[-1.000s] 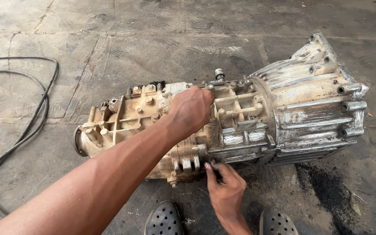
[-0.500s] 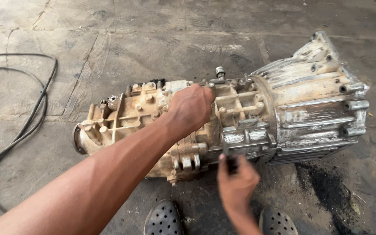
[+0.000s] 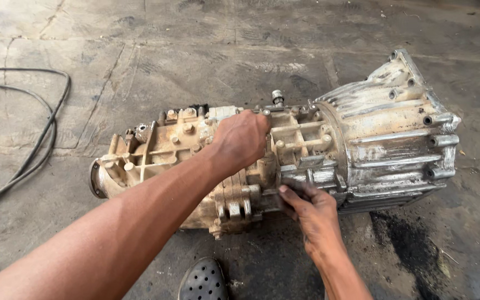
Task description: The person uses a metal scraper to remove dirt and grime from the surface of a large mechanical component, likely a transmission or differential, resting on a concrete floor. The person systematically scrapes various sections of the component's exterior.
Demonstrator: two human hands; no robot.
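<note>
A large, dirty metal gearbox (image 3: pixel 384 139) lies on its side on the concrete floor, with the pale bell housing at the right and the rusty tan casing at the left. My left hand (image 3: pixel 240 141) reaches across it, fingers curled over the top middle of the casing. My right hand (image 3: pixel 315 214) is at the lower front side, just below the joint between the two halves. Its fingertips pinch a small grey metal piece (image 3: pixel 301 186) against the housing; what this piece is stays unclear.
A black cable (image 3: pixel 45 139) loops over the floor at the left. The toe of a dark perforated sandal (image 3: pixel 204 280) shows at the bottom edge. A dark oil stain (image 3: pixel 401 239) spreads on the concrete under the bell housing.
My right hand lifted off the floor in front of the gearbox and rose to the housing's lower side, where it now pinches. My left hand has stayed on top.
</note>
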